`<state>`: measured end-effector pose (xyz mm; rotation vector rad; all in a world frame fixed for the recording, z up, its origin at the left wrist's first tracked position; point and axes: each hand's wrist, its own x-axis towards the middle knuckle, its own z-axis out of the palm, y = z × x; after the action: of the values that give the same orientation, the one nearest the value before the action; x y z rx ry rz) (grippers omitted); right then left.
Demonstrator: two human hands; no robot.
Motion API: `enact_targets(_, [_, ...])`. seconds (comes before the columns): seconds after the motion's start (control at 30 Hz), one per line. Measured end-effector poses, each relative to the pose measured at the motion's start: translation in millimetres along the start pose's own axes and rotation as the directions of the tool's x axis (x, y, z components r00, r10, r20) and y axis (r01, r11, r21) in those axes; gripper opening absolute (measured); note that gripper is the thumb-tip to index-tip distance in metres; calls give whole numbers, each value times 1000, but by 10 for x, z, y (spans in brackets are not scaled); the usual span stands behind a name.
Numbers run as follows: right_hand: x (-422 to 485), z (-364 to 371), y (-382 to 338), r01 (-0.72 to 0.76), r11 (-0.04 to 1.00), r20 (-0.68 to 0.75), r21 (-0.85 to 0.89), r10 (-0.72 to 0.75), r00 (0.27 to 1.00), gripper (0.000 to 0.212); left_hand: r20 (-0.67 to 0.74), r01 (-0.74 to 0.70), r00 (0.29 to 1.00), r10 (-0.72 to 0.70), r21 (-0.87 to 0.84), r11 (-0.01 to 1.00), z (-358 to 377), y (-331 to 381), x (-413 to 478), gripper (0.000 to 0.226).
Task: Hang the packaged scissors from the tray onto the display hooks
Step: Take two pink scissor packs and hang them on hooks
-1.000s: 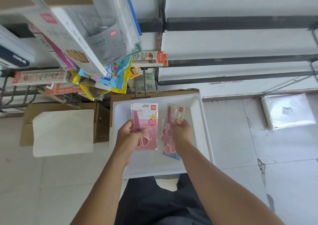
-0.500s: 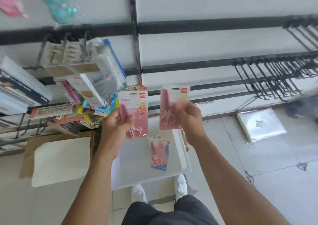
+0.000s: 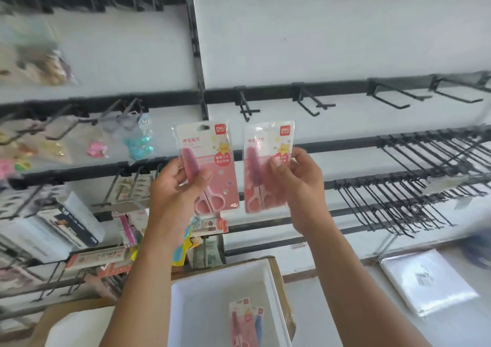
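Observation:
My left hand [image 3: 178,187] grips a pack of pink scissors [image 3: 212,160] held upright in front of the display wall. My right hand [image 3: 295,184] grips a second pink scissors pack [image 3: 261,160] beside it, a small gap between the two. Both packs sit just below an empty black display hook [image 3: 248,107] on the upper rail. Down below, the white tray [image 3: 202,307] rests on a cardboard box and still holds a pink pack [image 3: 240,322] lying over a blue one [image 3: 259,325].
More empty hooks [image 3: 313,105] run right along the same rail. Dense rows of bare black hooks [image 3: 414,176] fill the lower right. Hanging stationery [image 3: 138,144] and books [image 3: 66,224] crowd the left. A plastic-wrapped bundle [image 3: 425,283] lies on the floor at right.
Both hands have lifted the two packs from the tray up to the hook rail. My view has tilted upward from the floor to the wall.

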<state>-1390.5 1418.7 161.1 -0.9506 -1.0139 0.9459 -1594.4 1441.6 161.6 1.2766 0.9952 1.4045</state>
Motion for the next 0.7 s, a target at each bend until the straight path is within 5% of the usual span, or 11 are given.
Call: enact_targets(0.7, [1047,-154,-1451,169,985,-60,20,-167,984,7,-15,-321,947,321,-61,945,877,1325,774,30])
